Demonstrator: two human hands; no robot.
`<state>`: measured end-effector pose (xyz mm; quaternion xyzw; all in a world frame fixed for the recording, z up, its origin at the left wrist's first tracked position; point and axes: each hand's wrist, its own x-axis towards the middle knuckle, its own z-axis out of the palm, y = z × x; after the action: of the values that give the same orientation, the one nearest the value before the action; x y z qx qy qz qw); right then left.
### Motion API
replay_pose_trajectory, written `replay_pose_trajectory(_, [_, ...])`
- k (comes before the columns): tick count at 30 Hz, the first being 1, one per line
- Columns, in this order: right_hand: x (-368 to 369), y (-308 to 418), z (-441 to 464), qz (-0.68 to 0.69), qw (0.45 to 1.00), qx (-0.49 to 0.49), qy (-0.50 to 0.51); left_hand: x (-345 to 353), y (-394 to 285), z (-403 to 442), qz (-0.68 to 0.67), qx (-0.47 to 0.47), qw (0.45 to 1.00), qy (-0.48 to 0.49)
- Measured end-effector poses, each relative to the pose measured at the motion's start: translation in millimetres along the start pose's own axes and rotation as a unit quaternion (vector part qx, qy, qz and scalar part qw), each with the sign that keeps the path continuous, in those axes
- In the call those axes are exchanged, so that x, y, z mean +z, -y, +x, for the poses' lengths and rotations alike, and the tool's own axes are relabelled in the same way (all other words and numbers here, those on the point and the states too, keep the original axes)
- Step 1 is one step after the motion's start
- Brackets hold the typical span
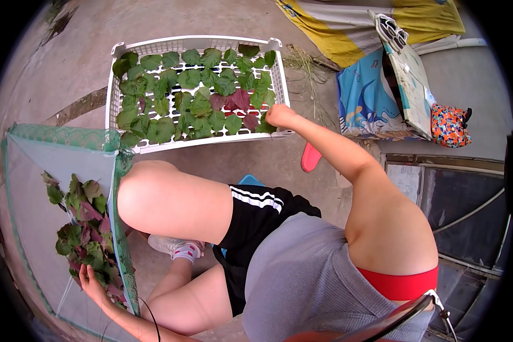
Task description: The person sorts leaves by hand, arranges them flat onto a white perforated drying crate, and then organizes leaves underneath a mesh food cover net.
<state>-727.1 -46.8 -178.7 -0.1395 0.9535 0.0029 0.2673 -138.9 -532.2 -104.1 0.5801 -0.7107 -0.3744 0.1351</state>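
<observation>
My right hand is closed at the right edge of a white plastic crate. Its curled fingers meet a green leaf, seemingly pinching it, though the fingertips are partly hidden. Broad green leaves and a few purple ones lie spread over the crate's slatted base. Down at the lower left, my left hand has its fingers apart against a heap of green and purple leaves. That heap rests on a pale cloth sheet with green lace trim, by my knees.
A pink slipper lies on the concrete below the crate's right corner. Dry grass stalks lie to the crate's right. Farther right are a blue printed cloth, a board with shoes on it, and a yellow-grey cloth.
</observation>
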Motion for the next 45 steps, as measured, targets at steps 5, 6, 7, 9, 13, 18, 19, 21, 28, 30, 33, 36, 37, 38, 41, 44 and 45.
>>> replay_pose_trajectory(5, [-38, 35, -28, 0.026, 0.998, -0.029, -0.055, 8, -16, -7, 0.036, -0.006, 0.999, -0.005])
replay_pose_trajectory(6, [-41, 43, -27, 0.065, 0.992, -0.077, -0.078, 7, -15, -8, 0.044, -0.005, 0.999, -0.008])
replay_pose_trajectory(7, [-42, 50, -24, 0.107, 0.981, -0.137, -0.091, 12, -21, -13, 0.046, -0.004, 0.999, -0.008])
replay_pose_trajectory(9, [-60, 88, -38, 0.203, 0.952, -0.213, -0.088, 16, -34, -20, 0.054, -0.006, 0.999, -0.002])
replay_pose_trajectory(13, [-109, 194, -92, 0.348, 0.849, -0.389, -0.084, 23, -76, -37, 0.122, -0.032, 0.991, 0.035])
replay_pose_trajectory(18, [-158, 348, -214, 0.476, 0.647, -0.596, -0.004, 25, -95, -42, 0.126, -0.096, 0.98, 0.118])
replay_pose_trajectory(19, [-154, 373, -234, 0.472, 0.624, -0.62, 0.065, 24, -103, -43, 0.118, -0.108, 0.977, 0.14])
replay_pose_trajectory(21, [-121, 426, -275, 0.46, 0.56, -0.678, 0.127, 22, -112, -47, 0.116, -0.114, 0.973, 0.166])
replay_pose_trajectory(28, [11, 458, -333, -0.092, 0.535, -0.838, -0.06, 11, -105, -42, 0.098, -0.119, 0.975, 0.162])
replay_pose_trajectory(30, [23, 434, -327, -0.09, 0.504, -0.855, 0.082, 12, -85, -36, 0.113, -0.099, 0.983, 0.11])
replay_pose_trajectory(33, [28, 426, -327, -0.18, 0.503, -0.842, 0.079, 8, -66, -28, 0.107, -0.076, 0.989, 0.062])
replay_pose_trajectory(36, [21, 438, -328, -0.197, 0.526, -0.823, 0.081, 10, -52, -19, 0.186, -0.033, 0.982, -0.024])
replay_pose_trajectory(37, [21, 442, -326, -0.192, 0.528, -0.823, 0.084, 13, -50, -15, 0.191, -0.034, 0.981, -0.021])
replay_pose_trajectory(38, [21, 446, -324, -0.227, 0.517, -0.821, 0.079, 18, -49, -11, 0.195, -0.057, 0.979, -0.025])
replay_pose_trajectory(41, [21, 450, -326, -0.298, 0.498, -0.809, 0.09, 35, -46, -3, 0.176, -0.045, 0.983, -0.011])
replay_pose_trajectory(44, [19, 447, -333, -0.349, 0.479, -0.796, 0.124, 45, -76, -4, 0.138, -0.034, 0.989, 0.052])
replay_pose_trajectory(45, [17, 446, -335, -0.364, 0.469, -0.791, 0.144, 45, -82, -3, 0.139, -0.034, 0.988, 0.054])
